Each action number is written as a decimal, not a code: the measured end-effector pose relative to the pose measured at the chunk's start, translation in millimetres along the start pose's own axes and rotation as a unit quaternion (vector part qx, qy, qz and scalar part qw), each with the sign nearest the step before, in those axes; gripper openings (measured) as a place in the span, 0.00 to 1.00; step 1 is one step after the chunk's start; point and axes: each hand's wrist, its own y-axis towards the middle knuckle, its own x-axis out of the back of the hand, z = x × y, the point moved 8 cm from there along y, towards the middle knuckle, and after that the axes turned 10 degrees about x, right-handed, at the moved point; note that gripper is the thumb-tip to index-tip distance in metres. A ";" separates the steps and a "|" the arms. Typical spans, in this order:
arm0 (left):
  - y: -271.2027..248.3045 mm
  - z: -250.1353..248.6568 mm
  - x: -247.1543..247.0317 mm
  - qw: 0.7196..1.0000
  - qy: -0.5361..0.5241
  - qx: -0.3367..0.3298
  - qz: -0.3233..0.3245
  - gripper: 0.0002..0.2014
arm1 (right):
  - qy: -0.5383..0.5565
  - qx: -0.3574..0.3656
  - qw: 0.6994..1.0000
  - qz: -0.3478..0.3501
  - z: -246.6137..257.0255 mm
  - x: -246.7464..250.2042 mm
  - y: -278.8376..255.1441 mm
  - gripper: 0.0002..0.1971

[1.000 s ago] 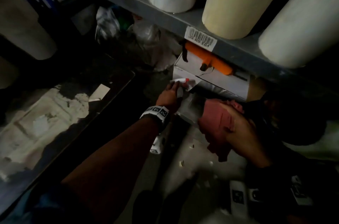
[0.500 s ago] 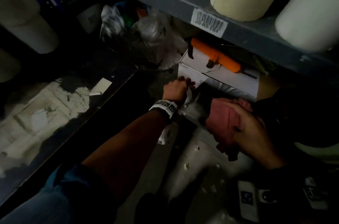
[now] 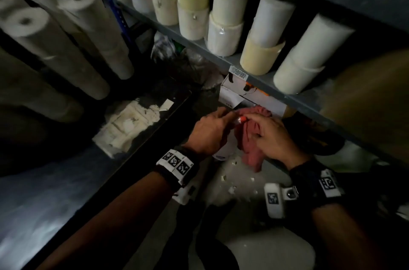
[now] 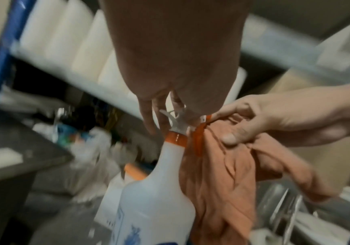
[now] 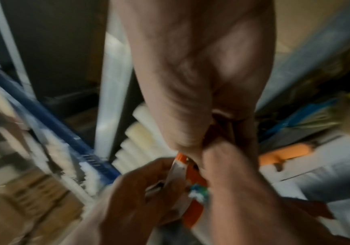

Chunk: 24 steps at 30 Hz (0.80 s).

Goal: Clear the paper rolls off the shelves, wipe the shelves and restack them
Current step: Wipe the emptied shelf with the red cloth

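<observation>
Head view first: both hands meet low in front of the grey shelf (image 3: 261, 75), whose paper rolls (image 3: 225, 33) stand upright in stacked pairs along it, with more rolls (image 3: 73, 33) leaning on the rack to the left. The left hand (image 3: 210, 132) has its fingers wrapped round the head of a spray bottle (image 3: 223, 152), whose white body shows only as a sliver below the palm. The right hand (image 3: 272, 137) clutches a pink cloth (image 3: 252, 152) that hangs down from its curled fingers, right against the bottle's nozzle. Behind the hands a white box (image 3: 241, 95) with an orange tool on it sits under the shelf, and paper scraps (image 3: 230, 190) lie on the floor. Left wrist view: the spray bottle (image 4: 157, 199) hangs from the left hand (image 4: 170, 66), fingers (image 4: 149, 116) closed about its white trigger head above the orange collar; the right hand (image 4: 274, 119) pinches the cloth (image 4: 222, 182) with thumb and forefinger beside the orange nozzle tip, the cloth draping down touching the bottle's shoulder. Blurred rolls (image 4: 65, 49) line the shelf behind. Right wrist view: heavy blur, yet the right hand (image 5: 222, 132) is bunched tight on the cloth, and the left hand (image 5: 140, 207) grips the orange and white sprayer (image 5: 188, 174) just below it.
</observation>
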 end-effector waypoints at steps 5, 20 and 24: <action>-48.5 -42.6 70.2 0.996 -0.015 -0.066 -0.065 0.24 | 0.031 0.076 0.996 -0.033 81.0 35.9 -26.3 0.17; -164.9 -35.7 119.1 0.872 -0.486 0.051 0.020 0.24 | -0.028 0.183 0.982 -0.044 237.0 81.6 -91.9 0.10; -194.3 -40.4 143.8 0.901 -0.432 0.019 -0.040 0.21 | 0.082 0.170 0.981 -0.041 245.0 76.7 -108.9 0.10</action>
